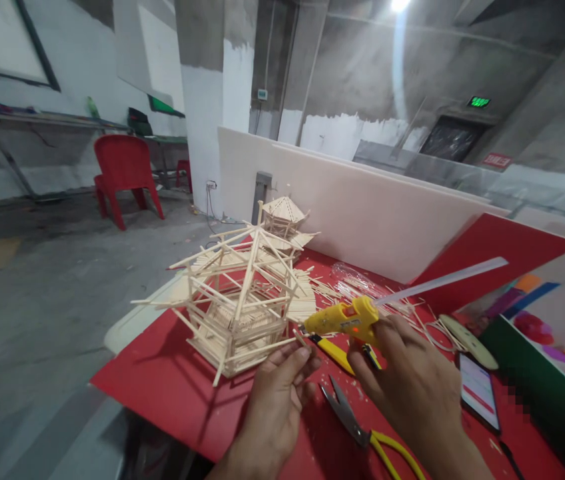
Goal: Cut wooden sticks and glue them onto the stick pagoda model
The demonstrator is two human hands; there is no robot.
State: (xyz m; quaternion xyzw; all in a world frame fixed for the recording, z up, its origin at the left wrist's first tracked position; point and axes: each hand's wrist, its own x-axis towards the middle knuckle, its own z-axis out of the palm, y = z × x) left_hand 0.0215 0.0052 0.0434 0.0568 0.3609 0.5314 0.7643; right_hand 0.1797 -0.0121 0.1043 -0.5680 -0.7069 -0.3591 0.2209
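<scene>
My right hand (407,373) is wrapped round a yellow hot glue gun (340,318), with a long glue stick (445,280) jutting from its back. The gun's nozzle points left, close to a short wooden stick (300,339) pinched between the thumb and fingers of my left hand (275,400). Just beyond that hand stands a pavilion-like frame of thin wooden sticks (235,333), its roof beams meeting at a peak. Whether the nozzle touches the stick I cannot tell.
Yellow-handled scissors (357,427) and a yellow cutter (335,353) lie on the red board (162,373). A smaller stick pavilion (284,212) stands behind. Loose sticks (327,290), a phone (480,390) and a green box (537,380) are on the right.
</scene>
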